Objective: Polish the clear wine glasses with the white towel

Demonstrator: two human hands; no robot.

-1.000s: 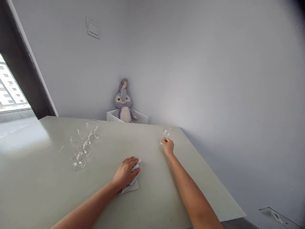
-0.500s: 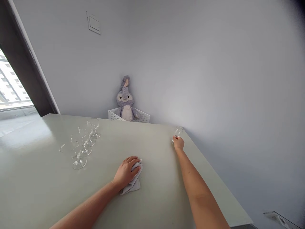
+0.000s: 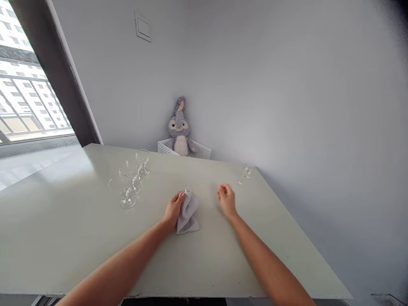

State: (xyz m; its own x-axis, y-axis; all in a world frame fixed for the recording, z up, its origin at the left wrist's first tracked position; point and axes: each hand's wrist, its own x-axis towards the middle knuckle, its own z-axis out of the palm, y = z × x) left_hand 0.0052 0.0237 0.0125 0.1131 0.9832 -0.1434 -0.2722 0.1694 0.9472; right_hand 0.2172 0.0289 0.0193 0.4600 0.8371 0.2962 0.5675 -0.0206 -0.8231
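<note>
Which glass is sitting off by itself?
The glass near the far right corner of the table; the other glasses are bunched together at left.

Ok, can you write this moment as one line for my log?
left hand: gripping crumpled grey cloth | right hand: empty, nearest lone clear stemmed glass | clustered clear stemmed glasses: on pale green tabletop

Head-worn view, angled forward and down across the table (image 3: 70,212)
</note>
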